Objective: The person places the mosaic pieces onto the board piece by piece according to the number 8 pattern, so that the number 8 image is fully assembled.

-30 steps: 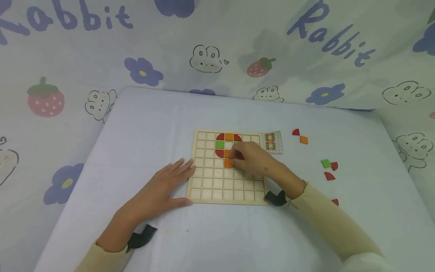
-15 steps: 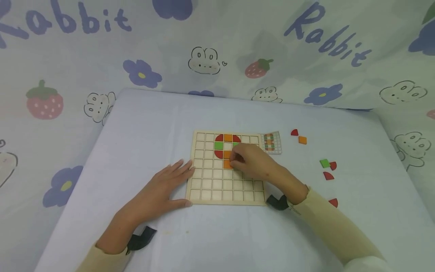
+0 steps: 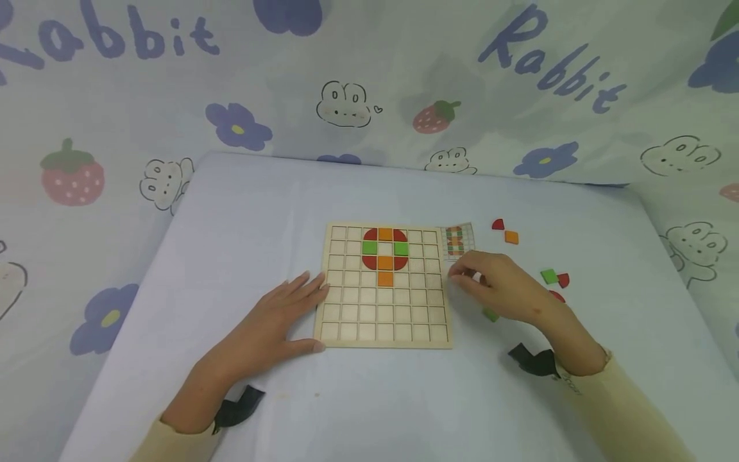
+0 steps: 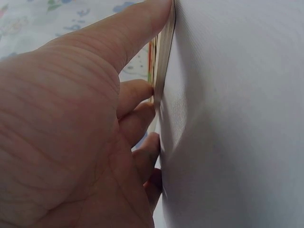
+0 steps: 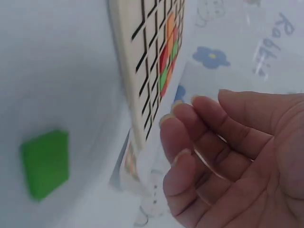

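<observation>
A wooden grid board (image 3: pixel 352 311) lies on the white table, with red, orange and green tiles (image 3: pixel 385 249) set in its upper middle and one orange tile (image 3: pixel 385 278) below them. My left hand (image 3: pixel 276 321) lies flat against the board's left edge (image 4: pixel 164 57), fingers straight. My right hand (image 3: pixel 487 282) hovers just right of the board, fingers loosely curled and empty (image 5: pixel 190 137). A green tile (image 5: pixel 46 161) lies on the table beneath it, its corner (image 3: pixel 491 314) showing in the head view.
A small pattern card (image 3: pixel 458 240) sits at the board's top right corner. Loose tiles lie to the right: a red one (image 3: pixel 498 224), an orange one (image 3: pixel 511 237), a green one (image 3: pixel 549 276) and a red one (image 3: pixel 563 280). Printed cloth hangs behind the table.
My right hand has lifted off the board and moved right, off its edge, leaving the orange tile in its cell. The left hand has stayed put.
</observation>
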Demonstrator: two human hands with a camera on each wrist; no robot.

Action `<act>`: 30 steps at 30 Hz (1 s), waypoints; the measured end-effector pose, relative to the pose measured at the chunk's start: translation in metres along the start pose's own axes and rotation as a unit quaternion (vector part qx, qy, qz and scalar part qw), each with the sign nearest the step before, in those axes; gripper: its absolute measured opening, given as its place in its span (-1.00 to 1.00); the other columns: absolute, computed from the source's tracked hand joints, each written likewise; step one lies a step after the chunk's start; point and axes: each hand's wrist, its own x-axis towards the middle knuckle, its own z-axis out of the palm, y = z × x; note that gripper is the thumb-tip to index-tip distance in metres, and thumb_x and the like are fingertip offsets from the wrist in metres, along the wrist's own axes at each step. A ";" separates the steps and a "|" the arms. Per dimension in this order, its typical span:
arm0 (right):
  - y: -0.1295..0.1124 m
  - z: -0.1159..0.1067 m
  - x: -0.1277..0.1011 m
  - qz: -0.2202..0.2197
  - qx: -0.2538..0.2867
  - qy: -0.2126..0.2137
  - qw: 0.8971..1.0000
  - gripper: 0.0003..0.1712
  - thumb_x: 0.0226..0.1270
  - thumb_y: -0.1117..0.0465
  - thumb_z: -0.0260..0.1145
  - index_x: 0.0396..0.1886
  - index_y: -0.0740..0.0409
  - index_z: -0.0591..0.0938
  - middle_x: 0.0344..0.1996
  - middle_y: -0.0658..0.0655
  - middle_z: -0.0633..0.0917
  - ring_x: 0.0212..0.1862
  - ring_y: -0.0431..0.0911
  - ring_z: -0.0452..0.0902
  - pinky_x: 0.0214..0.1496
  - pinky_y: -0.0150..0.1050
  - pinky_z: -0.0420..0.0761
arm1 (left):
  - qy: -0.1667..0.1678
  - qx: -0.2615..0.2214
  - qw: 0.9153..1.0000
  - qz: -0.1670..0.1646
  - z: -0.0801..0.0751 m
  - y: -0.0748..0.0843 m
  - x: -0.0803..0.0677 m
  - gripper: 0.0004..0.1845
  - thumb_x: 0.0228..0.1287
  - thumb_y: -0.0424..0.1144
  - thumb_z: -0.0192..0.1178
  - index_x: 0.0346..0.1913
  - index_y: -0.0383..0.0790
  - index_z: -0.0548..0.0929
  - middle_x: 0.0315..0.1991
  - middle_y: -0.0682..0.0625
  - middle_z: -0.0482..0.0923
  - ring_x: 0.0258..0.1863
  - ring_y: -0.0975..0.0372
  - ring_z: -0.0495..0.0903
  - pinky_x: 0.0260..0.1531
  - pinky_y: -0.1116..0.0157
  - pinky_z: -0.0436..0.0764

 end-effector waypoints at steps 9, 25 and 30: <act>0.028 -0.016 -0.046 0.063 -0.008 0.021 0.998 -0.85 0.53 0.21 0.36 -0.02 0.11 0.75 -0.21 -0.09 0.73 -0.14 -0.13 0.60 -0.23 -0.26 0.65 | 0.000 0.000 1.000 -0.002 -0.001 0.001 0.000 0.06 0.18 0.10 0.54 0.66 -0.06 0.22 0.69 0.15 -0.05 0.68 0.08 -0.14 0.60 -0.12 -0.05; 0.091 -0.020 -0.104 0.217 -0.046 0.089 0.971 -0.71 0.59 0.17 0.24 0.03 0.34 0.61 -0.21 0.18 0.66 -0.19 0.06 0.53 -0.34 -0.19 0.59 | -0.004 -0.002 1.000 -0.001 -0.002 0.002 0.001 0.05 0.20 0.09 0.52 0.66 -0.07 0.21 0.69 0.12 -0.03 0.68 0.07 -0.15 0.61 -0.08 -0.06; 0.104 -0.024 -0.113 0.257 -0.041 0.090 0.961 -0.62 0.60 0.13 0.20 0.05 0.42 0.58 -0.14 0.32 0.63 -0.13 0.18 0.56 -0.36 -0.20 0.60 | -0.003 -0.004 1.000 -0.003 -0.001 0.001 0.002 0.06 0.19 0.09 0.53 0.66 -0.08 0.21 0.69 0.11 -0.03 0.68 0.08 -0.15 0.61 -0.07 -0.07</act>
